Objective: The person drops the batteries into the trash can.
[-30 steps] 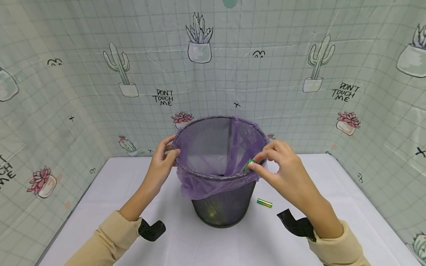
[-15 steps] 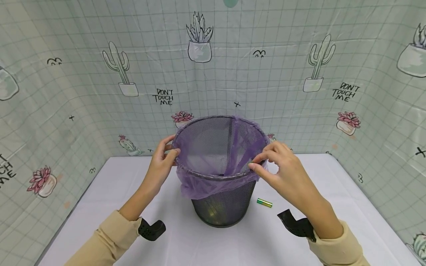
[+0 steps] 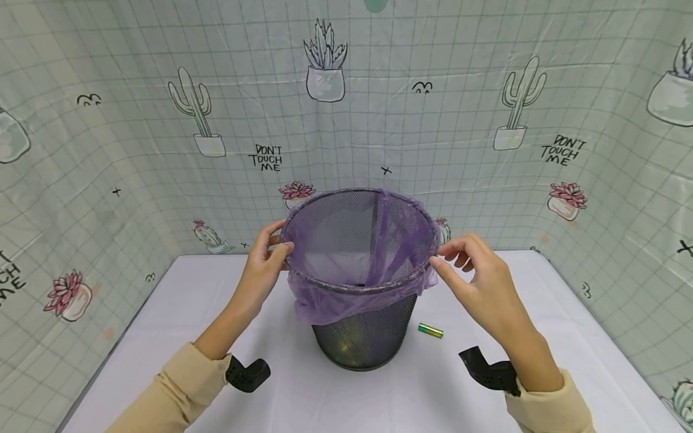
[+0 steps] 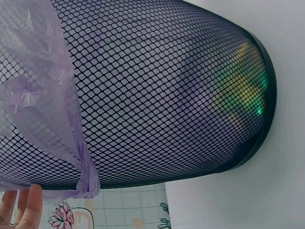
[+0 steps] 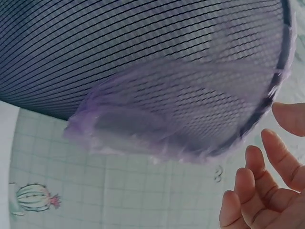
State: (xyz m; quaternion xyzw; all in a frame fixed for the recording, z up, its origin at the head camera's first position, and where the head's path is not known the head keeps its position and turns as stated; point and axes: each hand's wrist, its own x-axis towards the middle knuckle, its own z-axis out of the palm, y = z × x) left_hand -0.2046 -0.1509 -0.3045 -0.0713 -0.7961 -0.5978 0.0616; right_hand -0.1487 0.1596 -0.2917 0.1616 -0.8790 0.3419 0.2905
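A black mesh wastebasket (image 3: 357,346) stands upright on the white table, lined with a purple plastic bag (image 3: 330,307) folded over its rim. My left hand (image 3: 264,252) grips the left side of the rim, thumb on the near side and fingers behind. At the right side of the rim, my right hand (image 3: 479,270) holds nothing; its fingers are loosely bent, thumb tip close to the rim. A green and gold battery (image 3: 430,330) lies on the table to the right of the basket's base. Through the mesh, a blurred green-yellow mass (image 4: 240,88) shows at the bottom.
White cloth (image 3: 227,415) covers the table. A pale gridded curtain (image 3: 465,36) with cactus drawings rises behind and on both sides. Black wrist mounts (image 3: 489,373) stick out from both forearms.
The battery pinched in my right fingers has dropped into the wastebasket and out of sight. My right hand has drawn back rightward over the rim. The left hand stays put.
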